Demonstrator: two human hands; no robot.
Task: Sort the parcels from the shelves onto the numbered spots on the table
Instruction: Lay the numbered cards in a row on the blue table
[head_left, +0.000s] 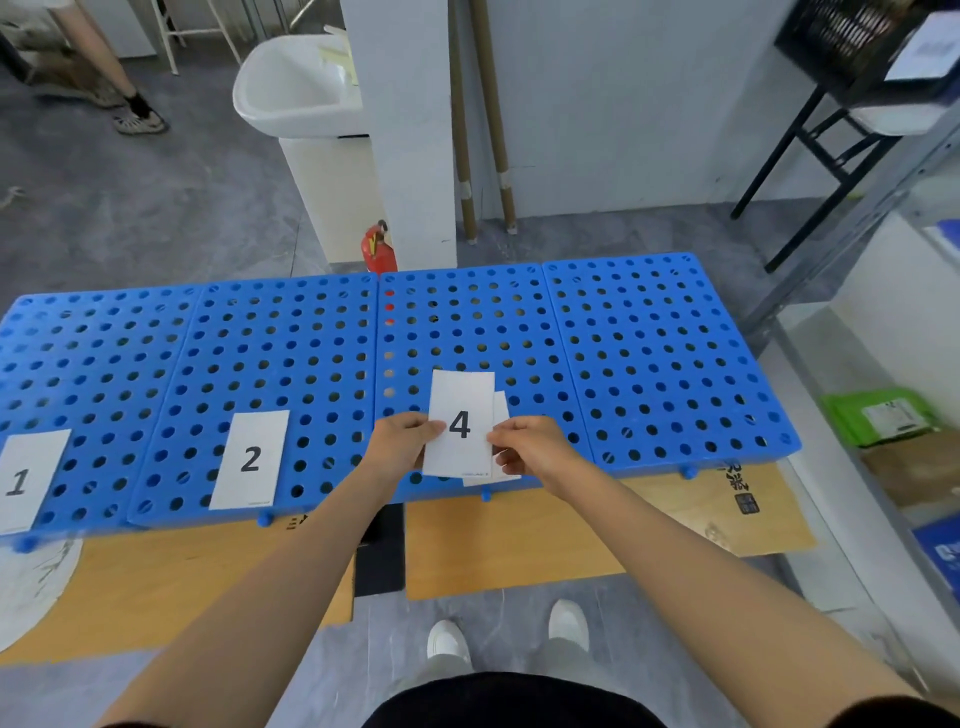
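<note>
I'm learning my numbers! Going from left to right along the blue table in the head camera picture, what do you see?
card 1 → card 2 → left hand → card 4 → right hand → beyond the table, green parcel

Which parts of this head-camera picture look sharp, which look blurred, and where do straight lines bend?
Head view: the card marked 4, pinched by the left hand and right hand, is sharp; the black crate at top right is smeared; the blue table has edges that bow from wide-angle distortion; lighting is even, without glare.
</note>
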